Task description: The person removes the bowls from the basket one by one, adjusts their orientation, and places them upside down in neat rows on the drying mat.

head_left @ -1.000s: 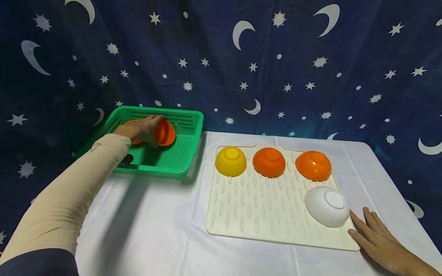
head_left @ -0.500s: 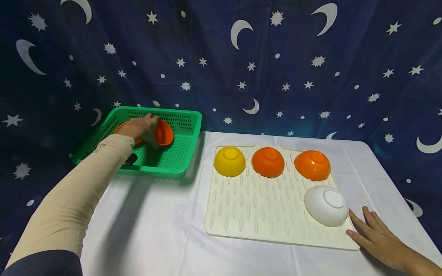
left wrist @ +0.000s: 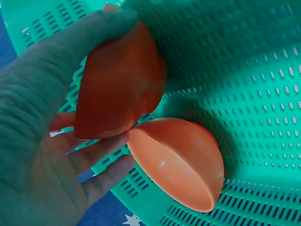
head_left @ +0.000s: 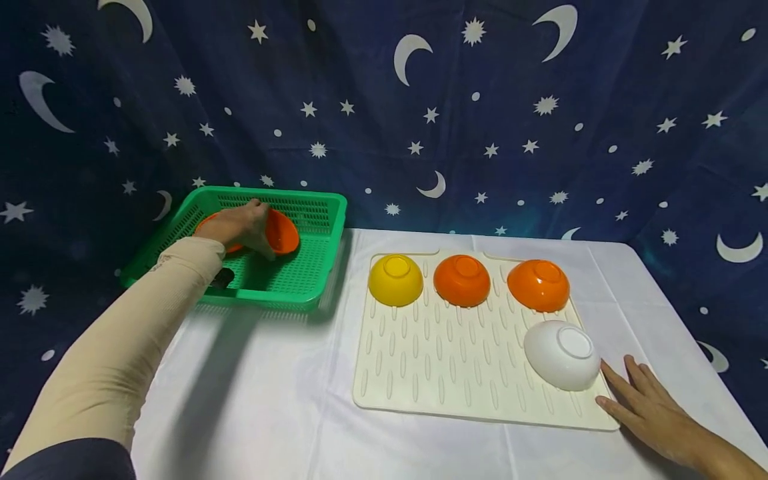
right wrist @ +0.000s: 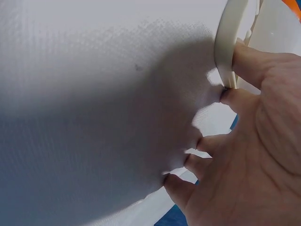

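Note:
My left hand (head_left: 243, 223) reaches into a green perforated basket (head_left: 294, 297). In the left wrist view it pinches a dark orange bowl (left wrist: 120, 87), the thumb on the outer side and fingers behind the rim. A second orange bowl (left wrist: 188, 155) lies tipped on its side against the first, near the fingertips. My right hand (head_left: 657, 417) rests on the white cloth with its fingers spread. Its thumb touches the edge of the cream drying mat (head_left: 432, 393), and its index fingertip lies beside an upside-down white bowl (head_left: 563, 355).
Along the mat's far edge stand upside-down bowls: a yellow bowl (head_left: 396, 280), an orange bowl (head_left: 462, 281) and another orange bowl (head_left: 538, 287). Behind the table hangs a dark blue curtain (head_left: 360, 167) with moons and stars. White cloth (head_left: 270, 400) covers the table.
The head view has shifted slightly, so everything sits a little further left. Both hands stay in about the same places, the left at the orange bowls and the right by the mat.

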The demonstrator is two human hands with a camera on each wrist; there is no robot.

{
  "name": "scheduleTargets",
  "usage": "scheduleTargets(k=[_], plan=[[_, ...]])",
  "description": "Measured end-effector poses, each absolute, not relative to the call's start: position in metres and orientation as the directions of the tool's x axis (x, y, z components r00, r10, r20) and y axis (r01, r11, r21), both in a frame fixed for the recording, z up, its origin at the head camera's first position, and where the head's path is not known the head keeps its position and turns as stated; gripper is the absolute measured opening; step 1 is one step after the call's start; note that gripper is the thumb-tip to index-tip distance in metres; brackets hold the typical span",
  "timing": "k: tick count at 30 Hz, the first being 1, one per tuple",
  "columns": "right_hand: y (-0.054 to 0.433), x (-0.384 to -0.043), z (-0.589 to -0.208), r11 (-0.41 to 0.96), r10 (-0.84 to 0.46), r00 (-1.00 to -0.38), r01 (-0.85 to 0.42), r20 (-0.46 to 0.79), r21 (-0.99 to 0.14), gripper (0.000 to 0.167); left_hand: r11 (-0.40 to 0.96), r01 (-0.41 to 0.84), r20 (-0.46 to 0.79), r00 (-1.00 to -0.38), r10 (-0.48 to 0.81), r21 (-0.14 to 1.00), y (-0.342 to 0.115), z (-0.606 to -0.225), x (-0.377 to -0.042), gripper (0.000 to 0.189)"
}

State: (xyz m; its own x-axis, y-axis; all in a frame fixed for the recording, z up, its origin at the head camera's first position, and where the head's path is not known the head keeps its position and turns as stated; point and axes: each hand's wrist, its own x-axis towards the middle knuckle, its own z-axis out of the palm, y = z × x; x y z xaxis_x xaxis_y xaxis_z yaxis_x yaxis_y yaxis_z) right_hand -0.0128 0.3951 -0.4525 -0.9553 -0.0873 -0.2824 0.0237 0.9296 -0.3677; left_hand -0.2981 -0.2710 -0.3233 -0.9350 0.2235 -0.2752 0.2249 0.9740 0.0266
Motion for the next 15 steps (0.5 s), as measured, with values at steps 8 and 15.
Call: scheduleTargets(k=[8,15], plan=[[0.393,-0.014,-0.451,0.923,-0.09,-0.955,0.027,-0.283,-0.384,0.078,0.964,0.266,-0.219,-0.94,0.262,0.013,-0.268,-0.316,-0.294,0.115],[0.392,-0.013,-0.451,0.916,-0.104,-0.959,0.01,-0.263,-0.401,0.078,0.954,0.298,-0.195,-0.936,0.292,-0.001,-0.264,-0.306,-0.287,0.119]])
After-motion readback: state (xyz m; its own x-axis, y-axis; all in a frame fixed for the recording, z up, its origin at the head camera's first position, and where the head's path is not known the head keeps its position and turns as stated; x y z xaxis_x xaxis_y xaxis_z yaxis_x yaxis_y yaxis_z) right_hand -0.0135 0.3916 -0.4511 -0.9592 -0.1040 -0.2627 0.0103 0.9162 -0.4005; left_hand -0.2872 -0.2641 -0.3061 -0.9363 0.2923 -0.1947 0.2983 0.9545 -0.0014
